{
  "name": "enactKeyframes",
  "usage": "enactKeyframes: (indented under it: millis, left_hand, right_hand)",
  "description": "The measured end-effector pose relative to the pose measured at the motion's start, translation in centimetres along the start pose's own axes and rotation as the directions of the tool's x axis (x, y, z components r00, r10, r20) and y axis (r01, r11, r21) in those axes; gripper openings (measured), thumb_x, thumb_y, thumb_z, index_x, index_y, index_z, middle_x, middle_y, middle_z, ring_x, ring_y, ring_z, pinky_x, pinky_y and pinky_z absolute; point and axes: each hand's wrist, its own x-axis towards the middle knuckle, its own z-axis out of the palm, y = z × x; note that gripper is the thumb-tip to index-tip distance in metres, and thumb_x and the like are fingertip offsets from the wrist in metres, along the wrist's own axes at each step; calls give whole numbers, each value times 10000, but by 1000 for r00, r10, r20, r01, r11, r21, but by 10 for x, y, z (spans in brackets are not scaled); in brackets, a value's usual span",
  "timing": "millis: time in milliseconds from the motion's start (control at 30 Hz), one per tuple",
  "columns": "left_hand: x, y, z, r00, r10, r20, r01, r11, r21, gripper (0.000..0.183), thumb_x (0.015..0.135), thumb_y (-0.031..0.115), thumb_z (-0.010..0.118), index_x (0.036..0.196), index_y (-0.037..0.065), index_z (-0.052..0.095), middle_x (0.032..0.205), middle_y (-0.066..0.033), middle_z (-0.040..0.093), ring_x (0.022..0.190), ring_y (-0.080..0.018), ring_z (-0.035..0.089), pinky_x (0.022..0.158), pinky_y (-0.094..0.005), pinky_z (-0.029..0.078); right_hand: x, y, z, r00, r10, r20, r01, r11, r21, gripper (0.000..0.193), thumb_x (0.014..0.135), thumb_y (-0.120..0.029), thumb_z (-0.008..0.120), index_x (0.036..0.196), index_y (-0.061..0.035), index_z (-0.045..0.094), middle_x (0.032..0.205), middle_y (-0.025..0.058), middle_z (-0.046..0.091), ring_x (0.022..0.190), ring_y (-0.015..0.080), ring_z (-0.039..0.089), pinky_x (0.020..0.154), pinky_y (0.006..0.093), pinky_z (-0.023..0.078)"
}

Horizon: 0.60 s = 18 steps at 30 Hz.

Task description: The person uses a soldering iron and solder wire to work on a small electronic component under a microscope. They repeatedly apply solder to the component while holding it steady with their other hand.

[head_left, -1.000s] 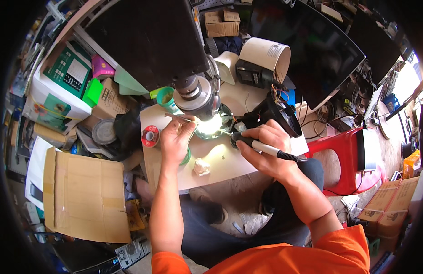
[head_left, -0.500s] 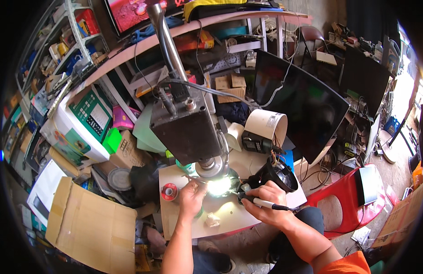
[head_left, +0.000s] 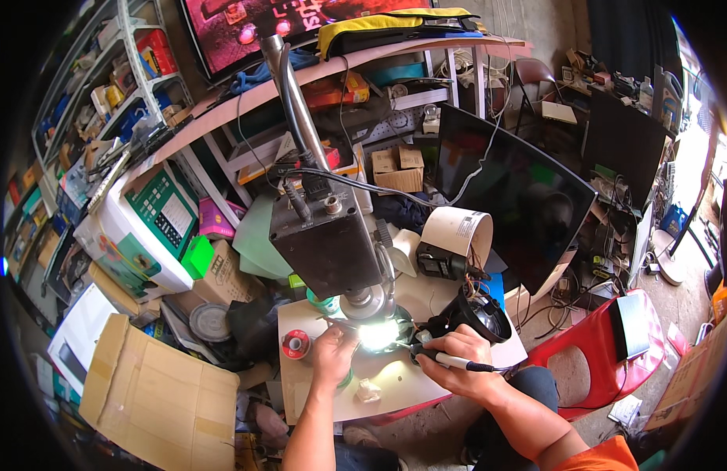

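Note:
Under a bright light (head_left: 377, 334) below a black microscope (head_left: 324, 243), both my hands work close together. My left hand (head_left: 334, 355) is closed in a pinch at the left of the glare; a thin dark piece sticks out by its fingers, too small to name. In my right hand (head_left: 463, 355) lies a soldering iron (head_left: 456, 362) with a white and black handle, its front end pointing left into the light. Glare hides the piece under the lens. A red spool of solder (head_left: 296, 344) sits left of my left hand, and a small whitish lump (head_left: 368, 391) lies nearer me.
A black round housing with loose wires (head_left: 479, 315) and a cardboard tube (head_left: 457, 230) stand right of the microscope on the small white table (head_left: 300, 385). A red stool (head_left: 599, 353) is at the right, an open cardboard box (head_left: 159, 400) at the left. A large dark screen (head_left: 512, 188) leans behind.
The whole view has shifted slightly, with the scene sitting a little lower. Both hands keep nearly the same place under the light, and the soldering iron stays in my right hand.

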Motion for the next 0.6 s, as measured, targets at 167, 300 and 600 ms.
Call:
enactKeyframes:
  millis: [167, 300, 600]
  left_hand:
    - [0, -2, -1, 1000, -6, 10, 6, 1000, 17, 91, 983, 50, 688, 1059, 16, 724, 912, 52, 678, 787, -32, 550, 693, -213, 435]
    - [0, -3, -3, 1000, 11, 13, -12, 999, 46, 103, 979, 45, 686, 1065, 9, 728, 921, 46, 690, 800, -38, 566, 707, -219, 446]
    - [1, 1, -1, 1000, -8, 19, 8, 1000, 13, 95, 976, 29, 677, 1054, 4, 724, 937, 22, 712, 820, -52, 599, 733, -226, 466]
  right_hand:
    - [-1, 3, 0, 999, -38, 8, 38, 999, -18, 183, 738, -135, 860, 850, -56, 739, 773, 51, 696, 620, 242, 606, 574, 349, 502]
    - [-2, 4, 1, 999, -51, 14, 51, 998, -28, 186, 736, -138, 862, 847, -56, 737, 760, 52, 692, 616, 241, 602, 570, 350, 500]
    - [-2, 4, 1, 999, -30, 16, 31, 999, -11, 185, 734, -134, 862, 844, -55, 736, 757, 54, 690, 615, 243, 595, 569, 349, 498]
